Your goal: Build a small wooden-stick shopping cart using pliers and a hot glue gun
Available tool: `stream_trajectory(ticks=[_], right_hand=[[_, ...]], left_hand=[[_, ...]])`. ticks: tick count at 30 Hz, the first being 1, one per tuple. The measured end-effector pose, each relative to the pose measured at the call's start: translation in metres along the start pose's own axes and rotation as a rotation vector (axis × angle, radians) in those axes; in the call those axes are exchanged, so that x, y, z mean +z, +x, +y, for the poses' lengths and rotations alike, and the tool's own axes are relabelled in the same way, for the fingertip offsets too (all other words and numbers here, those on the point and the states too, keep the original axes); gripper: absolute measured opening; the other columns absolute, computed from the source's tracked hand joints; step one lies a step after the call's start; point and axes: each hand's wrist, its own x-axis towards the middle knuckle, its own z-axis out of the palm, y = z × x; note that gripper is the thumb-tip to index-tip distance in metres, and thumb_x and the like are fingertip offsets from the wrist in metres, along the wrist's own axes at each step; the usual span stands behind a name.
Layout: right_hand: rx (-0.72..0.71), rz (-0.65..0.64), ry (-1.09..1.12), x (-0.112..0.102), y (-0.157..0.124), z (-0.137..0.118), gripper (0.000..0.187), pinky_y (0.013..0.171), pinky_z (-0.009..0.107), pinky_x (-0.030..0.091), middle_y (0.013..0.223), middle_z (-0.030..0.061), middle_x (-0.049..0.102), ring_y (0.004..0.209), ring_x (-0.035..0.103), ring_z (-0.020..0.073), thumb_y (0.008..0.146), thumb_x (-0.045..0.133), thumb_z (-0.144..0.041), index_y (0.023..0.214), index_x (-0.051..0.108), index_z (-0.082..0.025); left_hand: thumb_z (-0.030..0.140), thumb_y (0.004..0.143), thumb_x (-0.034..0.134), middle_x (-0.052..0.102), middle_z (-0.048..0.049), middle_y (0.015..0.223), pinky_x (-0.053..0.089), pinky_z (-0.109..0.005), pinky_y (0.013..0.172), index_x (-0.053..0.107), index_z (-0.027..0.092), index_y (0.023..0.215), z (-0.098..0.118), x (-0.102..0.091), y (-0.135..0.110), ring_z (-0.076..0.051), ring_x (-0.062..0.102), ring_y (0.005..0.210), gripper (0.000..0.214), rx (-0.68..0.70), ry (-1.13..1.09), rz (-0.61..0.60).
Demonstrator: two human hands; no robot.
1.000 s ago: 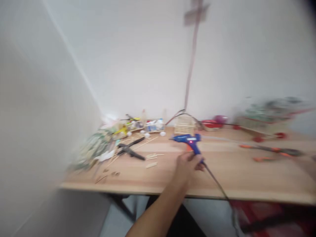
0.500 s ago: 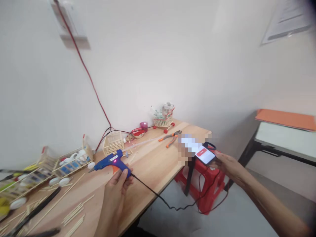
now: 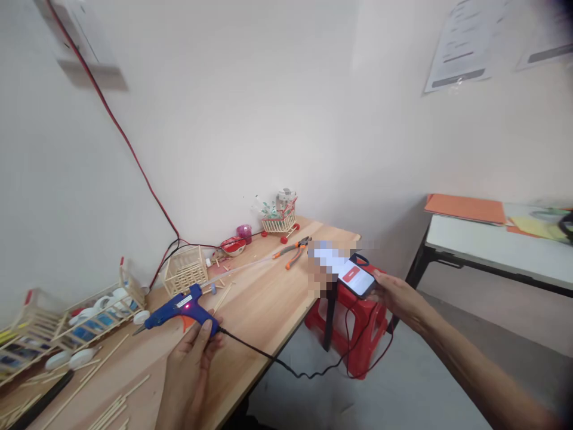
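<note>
My left hand (image 3: 196,353) is closed round the handle of a blue glue gun (image 3: 182,306), its nozzle pointing left and a red light glowing on its side. A clear glue stick (image 3: 239,268) sticks out of its back. Out to the right, my right hand (image 3: 391,292) grips the edge of a smartphone (image 3: 357,278) with a lit screen and a red button on it. Part of the area beside the phone is blurred by blocks. Pliers (image 3: 293,252) with orange and grey handles lie on the wooden table (image 3: 264,298) between the hands.
Thin sticks (image 3: 110,414) and small stick-built carts, one a trolley (image 3: 280,223) with red wheels, stand along the table. A red stool (image 3: 364,340) is below the phone, the gun's black cord (image 3: 286,371) hanging near it. An orange folder (image 3: 465,208) lies on a white desk.
The view has turned to the right, so the table and both hands appear further left. My hands keep hold of the glue gun and the smartphone.
</note>
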Motion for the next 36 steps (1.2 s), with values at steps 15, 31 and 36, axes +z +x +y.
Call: stream_trajectory(ticks=[15,31,36], right_hand=[[-0.134,0.388,-0.015,-0.093,-0.029,-0.037,0.02,0.073,0.031,0.056,0.086,0.0097,0.073,0.074,0.067,0.0187,0.084,0.058,-0.036,0.087,0.065,-0.017],[-0.077,0.596,-0.022,-0.178,-0.03,0.014,0.024,0.083,0.038,0.055,0.093,0.0169,0.071,0.082,0.069,0.0265,0.076,0.064,-0.039,0.077,0.066,-0.015],[-0.067,0.589,-0.03,-0.175,-0.033,0.023,0.022,0.078,0.036,0.055,0.09,0.0209,0.07,0.079,0.069,0.0279,0.076,0.064,-0.038,0.074,0.066,-0.015]], left_hand=[[0.01,0.073,0.068,0.07,-0.0041,0.091,0.058,-0.019,0.06,0.068,0.013,0.082,0.003,-0.001,0.001,-0.01,0.063,0.065,0.009,-0.016,-0.02,0.026],[0.012,0.071,0.069,0.07,-0.0026,0.083,0.06,-0.021,0.06,0.068,0.012,0.077,-0.002,-0.003,0.004,-0.012,0.064,0.064,0.006,0.054,0.061,0.099],[0.013,0.066,0.074,0.07,-0.0024,0.081,0.058,-0.02,0.057,0.067,0.012,0.077,-0.002,-0.001,0.003,-0.011,0.062,0.06,0.013,0.075,0.073,0.08]])
